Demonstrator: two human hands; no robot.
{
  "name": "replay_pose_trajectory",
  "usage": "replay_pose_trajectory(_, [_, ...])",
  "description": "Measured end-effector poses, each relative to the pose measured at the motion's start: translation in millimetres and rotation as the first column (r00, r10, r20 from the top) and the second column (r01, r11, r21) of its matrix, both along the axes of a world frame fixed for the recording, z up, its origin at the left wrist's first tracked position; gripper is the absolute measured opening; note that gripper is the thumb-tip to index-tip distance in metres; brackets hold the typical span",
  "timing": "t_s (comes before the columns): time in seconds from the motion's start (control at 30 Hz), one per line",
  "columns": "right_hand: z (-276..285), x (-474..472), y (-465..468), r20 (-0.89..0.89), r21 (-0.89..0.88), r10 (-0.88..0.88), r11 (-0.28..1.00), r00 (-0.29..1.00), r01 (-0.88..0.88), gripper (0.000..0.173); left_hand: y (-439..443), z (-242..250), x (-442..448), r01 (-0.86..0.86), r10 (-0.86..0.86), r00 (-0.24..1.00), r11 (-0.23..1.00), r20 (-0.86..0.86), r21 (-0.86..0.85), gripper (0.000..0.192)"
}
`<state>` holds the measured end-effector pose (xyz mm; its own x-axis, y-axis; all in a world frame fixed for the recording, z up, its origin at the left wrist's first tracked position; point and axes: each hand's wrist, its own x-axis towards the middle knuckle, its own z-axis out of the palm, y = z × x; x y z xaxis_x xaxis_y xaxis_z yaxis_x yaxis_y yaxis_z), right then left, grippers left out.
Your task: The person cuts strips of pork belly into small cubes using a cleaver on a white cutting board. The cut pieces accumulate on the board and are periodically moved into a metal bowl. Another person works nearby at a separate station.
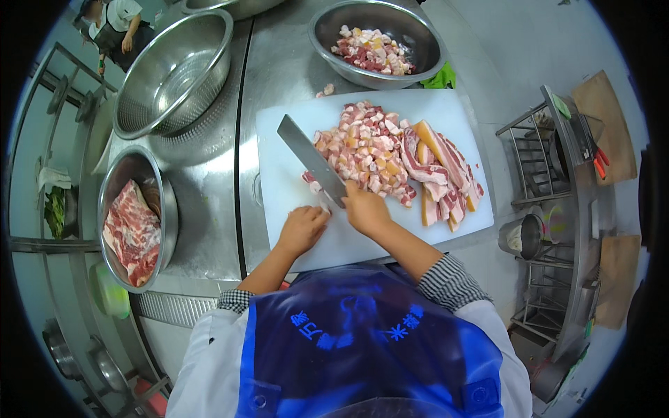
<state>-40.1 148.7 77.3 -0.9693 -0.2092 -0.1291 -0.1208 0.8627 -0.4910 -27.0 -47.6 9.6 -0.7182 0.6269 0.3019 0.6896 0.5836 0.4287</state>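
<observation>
My right hand (364, 208) grips a Chinese cleaver (312, 157), its broad blade slanting up and left over a white cutting board (285, 235). Left of the blade, my left hand (304, 228) has its fingers curled on a strip of pork (317, 190) that the blade partly hides. Beyond the cleaver lies a heap of diced pork (366, 143), pink meat mixed with white fat and yellowish rind. To its right, several uncut strips of pork belly (444, 164) overlap one another on the board.
A steel bowl (326, 62) of diced pork stands behind the board, beside a green cloth (441, 77). At left are a perforated steel colander (211, 86) and a basin (170, 219) holding a large raw pork slab (133, 230). Another person (117, 31) stands at far left.
</observation>
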Motion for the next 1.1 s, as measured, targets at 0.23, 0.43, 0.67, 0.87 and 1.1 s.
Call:
replay_pose_trajectory(0.23, [48,58,73,0.061,0.235,0.330,0.912,0.942,-0.335,0.021,-14,2,19,-0.301,0.300,0.953,0.953,0.041,0.030,0.034])
replay_pose_trajectory(0.43, [42,57,51,0.257,0.217,0.315,0.903,0.914,-0.372,0.016,2,-25,17,-0.247,0.249,0.968,0.963,-0.009,0.107,0.024])
replay_pose_trajectory(0.67, [0,-4,-44,0.083,0.046,0.275,0.959,0.958,-0.279,0.016,12,-36,12,-0.052,0.042,0.998,0.977,0.056,0.206,0.016])
replay_pose_trajectory(0.87, [5,-6,-12,0.054,0.046,0.151,0.987,0.987,-0.153,0.018,22,-7,8,-0.324,0.325,0.936,0.945,0.132,-0.033,0.034])
replay_pose_trajectory(1.1, [49,56,60,0.050,0.226,0.301,0.925,0.952,-0.305,0.021,-1,8,20,-0.396,0.390,0.904,0.918,0.172,0.001,0.047])
